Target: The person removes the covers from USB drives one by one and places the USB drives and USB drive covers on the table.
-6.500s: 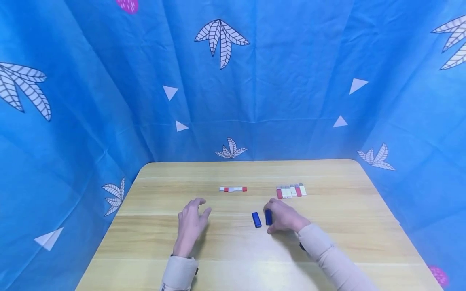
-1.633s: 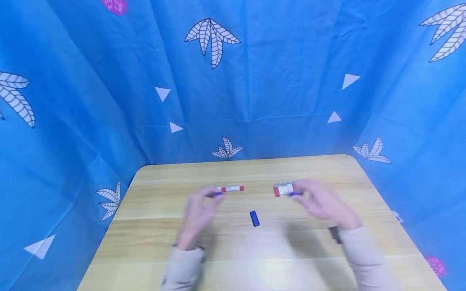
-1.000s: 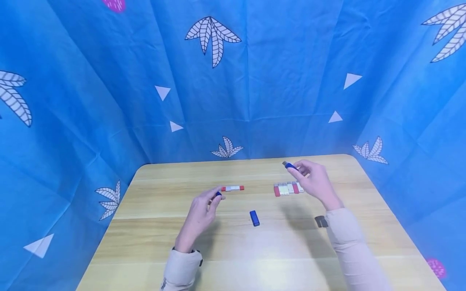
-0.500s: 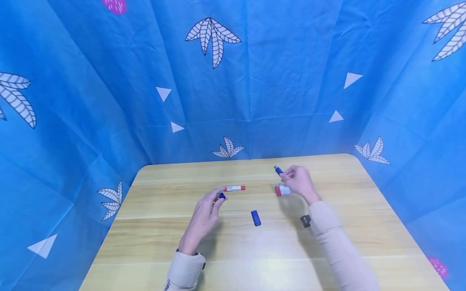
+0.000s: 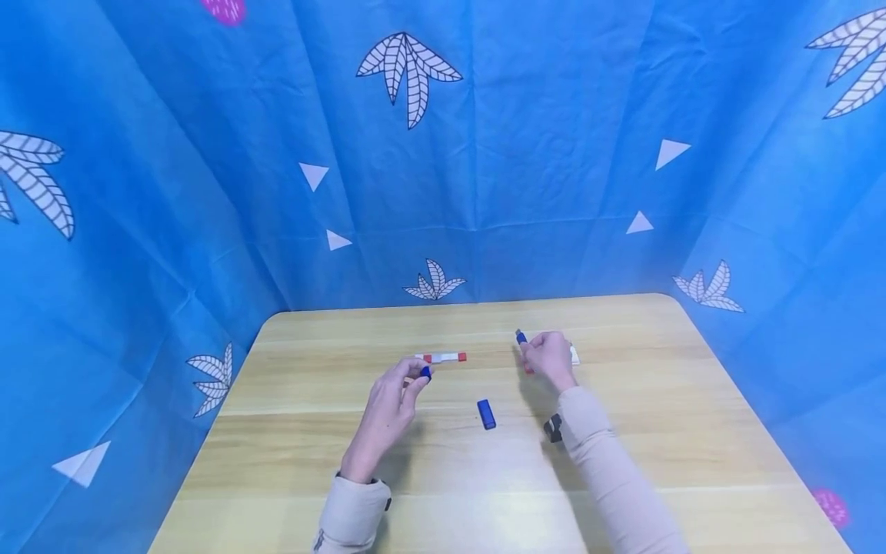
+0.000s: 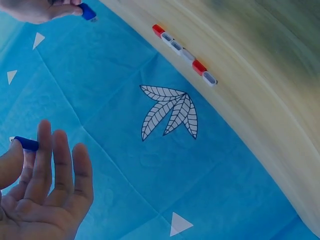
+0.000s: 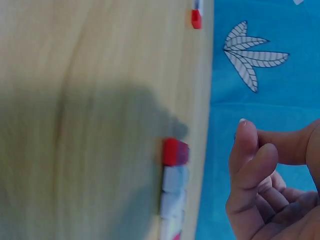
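My left hand (image 5: pixel 384 412) pinches a small blue cap (image 5: pixel 425 373) between thumb and fingertips, held above the table. In the left wrist view the cap (image 6: pixel 26 143) sits between thumb and index finger, the other fingers extended. My right hand (image 5: pixel 550 359) pinches a blue USB stick (image 5: pixel 521 337), its metal plug bare and pointing away from me. The right wrist view shows that hand (image 7: pixel 265 170) with the stick hidden. Another blue USB stick (image 5: pixel 487 414) lies on the table between the hands.
A row of red and white caps (image 5: pixel 448 357) lies toward the back, beyond the left hand. Under the right hand is a row of red and white USB sticks (image 5: pixel 574 355), mostly covered; its red end stick (image 7: pixel 170 151) shows in the right wrist view. Blue curtain (image 5: pixel 554 154) surrounds the table.
Seconds ago my right hand was at a blue stick on the table and my left was empty; now stick and cap are apart. Lately the right hand has moved left and down over the row.
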Motion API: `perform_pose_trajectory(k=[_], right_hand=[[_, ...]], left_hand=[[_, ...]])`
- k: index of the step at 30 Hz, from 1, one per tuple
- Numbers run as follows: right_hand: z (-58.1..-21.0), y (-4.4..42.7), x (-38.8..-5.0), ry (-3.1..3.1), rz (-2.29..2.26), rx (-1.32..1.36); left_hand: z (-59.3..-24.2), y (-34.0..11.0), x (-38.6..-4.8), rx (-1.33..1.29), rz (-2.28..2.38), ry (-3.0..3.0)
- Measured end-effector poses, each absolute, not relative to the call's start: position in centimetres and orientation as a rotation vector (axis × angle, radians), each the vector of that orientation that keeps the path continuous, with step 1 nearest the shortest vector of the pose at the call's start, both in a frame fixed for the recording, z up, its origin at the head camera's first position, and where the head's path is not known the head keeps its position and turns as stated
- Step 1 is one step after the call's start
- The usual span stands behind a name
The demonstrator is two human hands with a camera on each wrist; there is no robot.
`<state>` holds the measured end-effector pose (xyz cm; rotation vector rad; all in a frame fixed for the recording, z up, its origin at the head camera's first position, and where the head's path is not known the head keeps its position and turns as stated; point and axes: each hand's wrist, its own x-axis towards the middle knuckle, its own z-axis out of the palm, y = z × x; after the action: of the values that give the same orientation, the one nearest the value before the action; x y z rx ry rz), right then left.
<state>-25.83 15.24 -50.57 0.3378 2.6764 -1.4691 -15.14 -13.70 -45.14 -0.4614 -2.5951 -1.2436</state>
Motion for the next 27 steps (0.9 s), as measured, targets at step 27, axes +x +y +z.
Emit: perform_pose_trajectory(k=[27], right_hand=[[-53.5, 15.2, -25.7, 2.551, -1.290, 0.533]], left_hand=[[-45.2, -12.8, -15.5, -0.467, -1.154, -2.561]])
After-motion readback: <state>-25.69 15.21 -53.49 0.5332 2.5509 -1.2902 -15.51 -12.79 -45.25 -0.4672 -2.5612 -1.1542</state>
